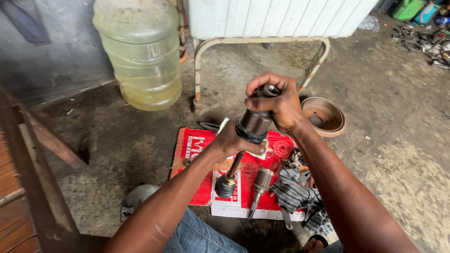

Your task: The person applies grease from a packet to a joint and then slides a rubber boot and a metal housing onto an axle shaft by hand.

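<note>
Both hands on the axle shaft [246,141]

My right hand [280,105] wraps tight around its upper joint [258,120]; my left hand [233,140] clasps the boot just below. The lower boot [225,185] is already on, resting on the red card [195,153]; a loose joint [261,181] still lies beneath my hands.

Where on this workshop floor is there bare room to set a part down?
Bare concrete lies right of the brake drum, and between the water jug and red cardboard. The cardboard is crowded with parts and a striped rag.

Both forearms reach forward, left hand [234,140] and right hand [277,104] clenched.
</note>
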